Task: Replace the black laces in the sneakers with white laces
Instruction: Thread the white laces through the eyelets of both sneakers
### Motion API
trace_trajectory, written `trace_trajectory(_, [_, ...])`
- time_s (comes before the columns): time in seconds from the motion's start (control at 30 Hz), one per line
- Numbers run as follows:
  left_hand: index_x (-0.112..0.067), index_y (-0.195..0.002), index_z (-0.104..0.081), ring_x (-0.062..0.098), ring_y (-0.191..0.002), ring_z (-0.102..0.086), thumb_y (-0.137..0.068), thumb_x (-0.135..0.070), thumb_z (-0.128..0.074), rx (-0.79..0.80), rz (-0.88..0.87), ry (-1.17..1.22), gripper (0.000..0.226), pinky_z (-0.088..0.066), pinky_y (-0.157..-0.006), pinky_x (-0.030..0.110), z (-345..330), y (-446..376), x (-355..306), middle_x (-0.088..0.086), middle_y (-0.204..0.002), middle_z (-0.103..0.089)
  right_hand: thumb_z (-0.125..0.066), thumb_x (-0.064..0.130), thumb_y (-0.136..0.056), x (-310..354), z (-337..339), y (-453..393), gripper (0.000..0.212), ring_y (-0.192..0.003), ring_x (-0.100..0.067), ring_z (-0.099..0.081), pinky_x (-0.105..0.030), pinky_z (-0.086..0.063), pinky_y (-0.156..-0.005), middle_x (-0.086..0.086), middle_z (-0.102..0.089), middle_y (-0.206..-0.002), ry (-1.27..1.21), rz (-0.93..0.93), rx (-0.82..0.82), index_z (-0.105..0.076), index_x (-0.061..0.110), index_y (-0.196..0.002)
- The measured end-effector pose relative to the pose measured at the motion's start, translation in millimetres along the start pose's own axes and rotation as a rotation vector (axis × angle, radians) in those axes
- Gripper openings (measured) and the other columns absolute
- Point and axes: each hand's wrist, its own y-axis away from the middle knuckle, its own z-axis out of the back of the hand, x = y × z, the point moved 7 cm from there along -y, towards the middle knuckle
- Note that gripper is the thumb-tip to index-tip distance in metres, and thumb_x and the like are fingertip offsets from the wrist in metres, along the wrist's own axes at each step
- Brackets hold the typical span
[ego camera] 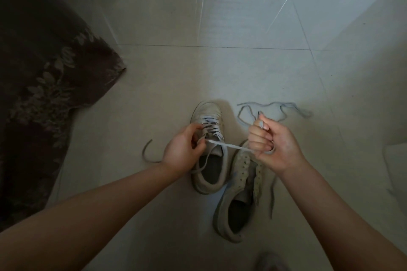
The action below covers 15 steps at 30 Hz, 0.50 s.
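Just open tile (242,28) beyond sneakers (209,149).

Two bare forearms and hands, no sleeves

The left hand (182,149) and the right hand (272,145) wear no gloves, rings, watch or bands; both forearms are uncovered to the frame's edge, and the fingernails are short and unpainted.

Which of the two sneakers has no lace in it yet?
The nearer sneaker, on the right: its eyelets are bare. The farther sneaker already has a white lace crossing its front.
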Motion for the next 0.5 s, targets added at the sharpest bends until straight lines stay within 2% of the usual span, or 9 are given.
trace_trajectory(0.07, [-0.019,-0.123,-0.056,0.019,-0.080,-0.056,-0.087,-0.024,-0.059,0.008,0.003,-0.025,0.036,-0.050,-0.074,0.034,0.0,-0.2,-1.9,0.000,-0.092,-0.057,-0.042,0.028,-0.091,-0.7,3.3,-3.9,0.038,-0.035,-0.004,-0.021,-0.016,-0.027,-0.028,0.005,-0.028,-0.046,0.081,0.015,-0.051,-0.041,0.016,-0.054])
trace_trajectory(0.13, [-0.019,-0.123,-0.055,0.021,-0.084,-0.057,-0.088,-0.025,-0.058,0.013,0.002,-0.060,0.036,-0.050,-0.074,0.035,0.3,1.1,-3.0,0.002,-0.096,-0.056,-0.041,0.028,-0.097,7.0,18.4,-7.5,0.038,-0.040,-0.008,-0.036,-0.018,-0.036,-0.038,0.001,-0.042,-0.054,0.371,0.106,-0.216,-0.041,0.017,-0.060])
trace_trajectory(0.2, [-0.019,-0.122,-0.055,0.022,-0.082,-0.057,-0.087,-0.030,-0.060,-0.018,-0.036,-0.107,0.037,-0.050,-0.072,0.035,2.9,5.6,-6.1,0.002,-0.098,-0.054,-0.045,0.032,-0.099,21.4,35.1,-7.1,0.041,-0.057,-0.013,-0.055,-0.024,-0.049,-0.059,-0.003,-0.058,-0.068,0.751,0.223,-0.383,-0.050,0.018,-0.061])
trace_trajectory(0.23, [-0.017,-0.119,-0.056,0.022,-0.080,-0.057,-0.086,-0.034,-0.060,-0.049,-0.088,-0.151,0.037,-0.050,-0.071,0.034,4.8,8.8,-9.4,0.003,-0.097,-0.053,-0.049,0.036,-0.097,28.2,39.8,-3.7,0.041,-0.067,-0.013,-0.059,-0.027,-0.051,-0.070,-0.003,-0.061,-0.073,0.892,0.271,-0.445,-0.057,0.019,-0.060])
trace_trajectory(0.27, [-0.015,-0.113,-0.059,0.023,-0.078,-0.056,-0.085,-0.038,-0.060,-0.084,-0.160,-0.206,0.037,-0.049,-0.068,0.033,6.3,12.6,-13.6,0.004,-0.093,-0.052,-0.053,0.039,-0.095,34.4,41.6,0.9,0.040,-0.072,-0.012,-0.058,-0.027,-0.049,-0.075,-0.001,-0.060,-0.074,0.992,0.312,-0.493,-0.060,0.021,-0.060])
trace_trajectory(0.33, [-0.014,-0.097,-0.061,0.025,-0.075,-0.054,-0.081,-0.043,-0.057,-0.144,-0.294,-0.318,0.034,-0.044,-0.065,0.032,7.1,21.5,-23.3,0.004,-0.085,-0.051,-0.054,0.038,-0.094,45.9,37.6,10.3,0.037,-0.070,-0.007,-0.054,-0.021,-0.043,-0.070,0.003,-0.058,-0.070,1.137,0.394,-0.552,-0.060,0.020,-0.062])
trace_trajectory(0.4, [-0.016,-0.089,-0.059,0.025,-0.075,-0.052,-0.078,-0.047,-0.056,-0.172,-0.345,-0.367,0.033,-0.041,-0.066,0.032,6.7,25.8,-28.5,0.003,-0.082,-0.050,-0.054,0.034,-0.095,50.5,29.2,14.7,0.036,-0.062,-0.005,-0.054,-0.018,-0.043,-0.066,0.004,-0.058,-0.062,1.150,0.457,-0.536,-0.059,0.017,-0.064])
trace_trajectory(0.5, [-0.018,-0.111,-0.059,0.022,-0.086,-0.051,-0.076,-0.053,-0.056,-0.168,-0.356,-0.325,0.049,-0.041,-0.073,0.032,7.5,24.5,-37.7,0.002,-0.091,-0.052,-0.053,0.033,-0.095,41.9,9.1,14.2,0.032,-0.048,-0.008,-0.045,-0.030,-0.048,-0.070,0.008,-0.046,-0.046,1.121,0.410,-0.350,-0.062,0.016,-0.070])
